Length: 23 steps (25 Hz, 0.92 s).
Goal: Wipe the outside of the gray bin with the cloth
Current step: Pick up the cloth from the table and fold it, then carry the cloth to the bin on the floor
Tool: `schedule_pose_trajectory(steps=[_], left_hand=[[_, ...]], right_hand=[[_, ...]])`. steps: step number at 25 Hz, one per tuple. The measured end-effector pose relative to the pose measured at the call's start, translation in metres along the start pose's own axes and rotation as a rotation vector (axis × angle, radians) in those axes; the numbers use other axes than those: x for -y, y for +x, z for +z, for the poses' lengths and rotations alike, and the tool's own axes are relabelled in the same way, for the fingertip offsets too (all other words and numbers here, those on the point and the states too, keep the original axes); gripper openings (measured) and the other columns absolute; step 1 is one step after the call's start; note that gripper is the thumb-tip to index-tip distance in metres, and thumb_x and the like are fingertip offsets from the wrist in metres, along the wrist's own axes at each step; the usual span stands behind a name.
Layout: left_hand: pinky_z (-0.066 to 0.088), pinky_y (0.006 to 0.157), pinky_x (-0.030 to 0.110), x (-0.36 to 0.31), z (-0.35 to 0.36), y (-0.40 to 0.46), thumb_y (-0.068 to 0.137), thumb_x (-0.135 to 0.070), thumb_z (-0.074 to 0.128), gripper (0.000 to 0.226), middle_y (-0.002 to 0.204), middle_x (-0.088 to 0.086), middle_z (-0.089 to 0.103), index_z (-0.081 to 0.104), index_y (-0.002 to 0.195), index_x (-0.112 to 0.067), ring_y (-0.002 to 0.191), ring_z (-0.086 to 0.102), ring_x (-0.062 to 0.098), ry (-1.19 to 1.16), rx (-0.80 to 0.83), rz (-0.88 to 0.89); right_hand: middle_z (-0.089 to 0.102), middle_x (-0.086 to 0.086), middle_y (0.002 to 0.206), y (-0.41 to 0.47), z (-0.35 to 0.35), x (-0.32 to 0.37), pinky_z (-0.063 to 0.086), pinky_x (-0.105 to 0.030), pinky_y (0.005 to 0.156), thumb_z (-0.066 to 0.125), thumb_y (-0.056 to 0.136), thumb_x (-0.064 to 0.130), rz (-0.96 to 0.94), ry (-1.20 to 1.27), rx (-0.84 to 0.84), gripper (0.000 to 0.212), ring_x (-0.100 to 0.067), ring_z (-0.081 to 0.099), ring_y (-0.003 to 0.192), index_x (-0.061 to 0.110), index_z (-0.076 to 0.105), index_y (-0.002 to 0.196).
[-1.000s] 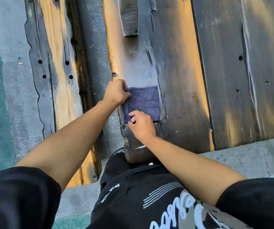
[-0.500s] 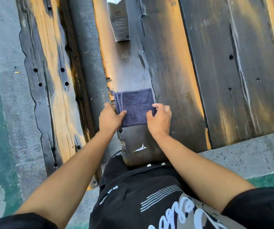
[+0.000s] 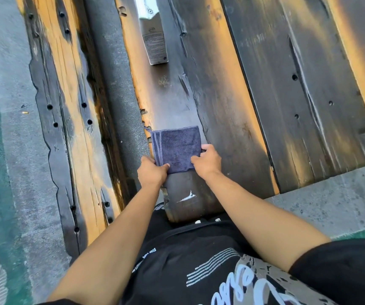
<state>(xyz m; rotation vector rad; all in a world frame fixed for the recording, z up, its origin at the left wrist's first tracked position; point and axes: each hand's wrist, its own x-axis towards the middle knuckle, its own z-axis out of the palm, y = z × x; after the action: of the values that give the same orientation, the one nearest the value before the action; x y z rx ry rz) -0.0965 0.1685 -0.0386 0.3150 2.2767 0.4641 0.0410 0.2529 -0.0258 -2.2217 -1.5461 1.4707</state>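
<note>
The gray bin (image 3: 188, 194) sits low in the middle of the frame, its rounded top against my shirt, a white scuff on the bare part. The folded blue cloth (image 3: 176, 148) lies flat on it just above. My left hand (image 3: 151, 172) pinches the cloth's lower left corner; my right hand (image 3: 207, 160) grips its right edge. Judging by that, I'm mid-wipe: most of the outside, including the scuffed end, looks unwiped. A carton (image 3: 154, 40) stands on the wooden table (image 3: 287, 106) at upper centre.

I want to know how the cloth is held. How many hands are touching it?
2. The left hand pinches the cloth at its near left corner; the right hand holds its near right edge. The cloth lies flat on the bin.
</note>
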Motion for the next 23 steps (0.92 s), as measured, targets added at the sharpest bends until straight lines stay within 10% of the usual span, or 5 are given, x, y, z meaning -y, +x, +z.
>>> schedule_pose_trajectory(steps=[4, 7, 15, 23], left_hand=[[0.054, 0.063, 0.034, 0.018, -0.007, 0.007, 0.060, -0.027, 0.085, 0.044, 0.084, 0.014, 0.064, 0.052, 0.085, -0.016, 0.068, 0.063, 0.027, -0.149, 0.138, -0.110], [0.030, 0.038, 0.021, 0.024, -0.015, -0.009, 0.071, 0.002, 0.069, 0.028, 0.055, 0.008, 0.050, 0.046, 0.072, -0.014, 0.034, 0.038, 0.013, -0.392, 0.364, -0.095], [0.045, 0.054, 0.026, 0.043, -0.016, -0.043, 0.047, 0.000, 0.043, 0.037, 0.073, 0.003, 0.051, 0.049, 0.081, -0.013, 0.064, 0.051, 0.024, -0.578, 0.633, -0.162], [0.040, 0.046, 0.022, 0.039, 0.022, -0.123, 0.068, 0.007, 0.032, 0.032, 0.052, -0.004, 0.036, 0.038, 0.054, -0.021, 0.041, 0.041, 0.015, -0.274, 0.780, -0.084]], right_hand=[[0.071, -0.003, 0.078, -0.015, 0.005, -0.018, 0.053, -0.031, 0.066, 0.066, 0.075, 0.009, 0.100, 0.226, 0.090, 0.012, -0.019, 0.063, 0.070, 0.017, 0.069, 0.085], [0.050, -0.004, 0.064, -0.034, 0.006, -0.033, 0.037, -0.031, 0.057, 0.062, 0.070, 0.009, 0.196, 0.379, 0.189, 0.010, -0.019, 0.043, 0.057, 0.017, 0.057, 0.067], [0.076, -0.016, 0.105, -0.081, 0.011, -0.099, 0.056, -0.045, 0.091, 0.075, 0.088, 0.024, 0.272, 0.806, 0.159, 0.028, -0.029, 0.073, 0.097, -0.001, 0.071, 0.100], [0.072, -0.022, 0.102, -0.123, -0.022, -0.180, 0.054, -0.042, 0.079, 0.073, 0.088, 0.022, 0.249, 0.940, 0.027, 0.022, -0.029, 0.069, 0.092, 0.005, 0.062, 0.095]])
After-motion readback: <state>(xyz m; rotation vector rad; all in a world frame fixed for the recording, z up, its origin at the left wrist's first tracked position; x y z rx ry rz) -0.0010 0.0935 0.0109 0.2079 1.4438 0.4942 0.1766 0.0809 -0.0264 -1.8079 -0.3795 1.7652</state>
